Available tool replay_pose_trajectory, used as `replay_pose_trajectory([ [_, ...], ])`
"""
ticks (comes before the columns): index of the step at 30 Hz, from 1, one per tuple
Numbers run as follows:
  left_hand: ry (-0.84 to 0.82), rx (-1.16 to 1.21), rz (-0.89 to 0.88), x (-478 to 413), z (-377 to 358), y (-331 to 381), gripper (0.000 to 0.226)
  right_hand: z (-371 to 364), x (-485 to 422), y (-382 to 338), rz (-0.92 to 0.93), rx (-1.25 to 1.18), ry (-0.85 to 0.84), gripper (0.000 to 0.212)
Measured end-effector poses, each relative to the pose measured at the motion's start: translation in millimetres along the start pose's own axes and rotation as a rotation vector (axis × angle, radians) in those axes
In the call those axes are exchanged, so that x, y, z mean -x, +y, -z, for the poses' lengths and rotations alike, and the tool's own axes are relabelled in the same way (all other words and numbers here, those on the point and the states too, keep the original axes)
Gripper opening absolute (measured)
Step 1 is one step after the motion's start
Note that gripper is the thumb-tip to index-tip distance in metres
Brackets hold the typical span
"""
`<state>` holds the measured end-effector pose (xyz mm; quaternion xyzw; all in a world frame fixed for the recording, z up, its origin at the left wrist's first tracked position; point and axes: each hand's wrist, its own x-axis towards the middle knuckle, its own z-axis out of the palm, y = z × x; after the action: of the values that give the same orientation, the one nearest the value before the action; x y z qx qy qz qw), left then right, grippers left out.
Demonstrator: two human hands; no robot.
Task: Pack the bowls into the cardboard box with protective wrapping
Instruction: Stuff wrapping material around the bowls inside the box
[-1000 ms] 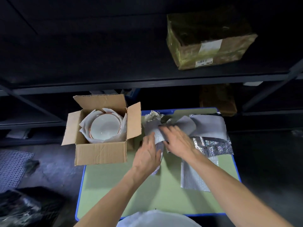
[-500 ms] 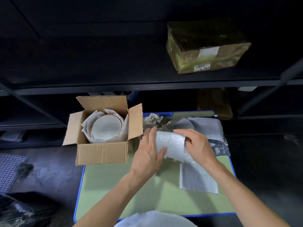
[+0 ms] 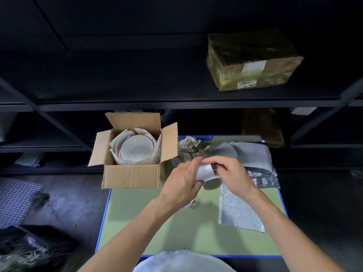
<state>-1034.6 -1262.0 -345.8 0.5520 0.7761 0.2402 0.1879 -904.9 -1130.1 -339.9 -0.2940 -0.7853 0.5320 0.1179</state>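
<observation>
Presently I see my left hand (image 3: 180, 183) and right hand (image 3: 233, 173) both gripping the curled white foam sheet (image 3: 206, 172) between them, just beside the cardboard box (image 3: 131, 177).

Bare forearms (image 3: 125, 234); white garment (image 3: 182, 262)

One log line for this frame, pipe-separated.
left hand: holds foam sheet | right hand: pinches foam sheet | bowl: nested in open cardboard box | bubble wrap: flat on table

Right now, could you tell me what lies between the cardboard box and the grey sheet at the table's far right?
A crumpled paper wad, in the head view, between the cardboard box and the grey sheet.
</observation>
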Motion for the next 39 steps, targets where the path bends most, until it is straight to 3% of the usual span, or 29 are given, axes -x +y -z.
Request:
replay_pose_trajectory([
  [5, 0.012, 0.016, 0.079, 5, 16, -3, 0.042, -5, 0, -16, 0.074, -0.04, -0.18, 0.031],
  [7, -0.002, 0.015, 0.112, 8, 24, -5, 0.043, -12, -2, -21, 0.081, -0.06, -0.216, 0.04],
  [10, -0.025, 0.022, 0.135, 14, 36, -11, 0.048, -23, -9, -24, 0.091, -0.008, -0.212, 0.05],
  [20, -0.097, 0.262, 0.122, 29, 83, -48, 0.06, -60, -25, -55, 0.165, 0.158, -0.227, 0.053],
  [25, -0.198, 0.193, 0.097, 31, 101, -70, 0.07, -78, -21, -77, 0.278, 0.293, -0.159, 0.04],
  [29, -0.162, 0.199, -0.018, 38, 113, -77, 0.051, -89, -21, -83, 0.205, 0.353, -0.064, 0.022],
  [33, -0.022, 0.051, -0.086, 48, 119, -92, 0.053, -100, -20, -80, 0.128, 0.287, -0.028, 0.031],
  [39, -0.107, 0.051, -0.073, 58, 125, -111, 0.056, -128, -20, -89, 0.053, 0.203, -0.037, 0.039],
])
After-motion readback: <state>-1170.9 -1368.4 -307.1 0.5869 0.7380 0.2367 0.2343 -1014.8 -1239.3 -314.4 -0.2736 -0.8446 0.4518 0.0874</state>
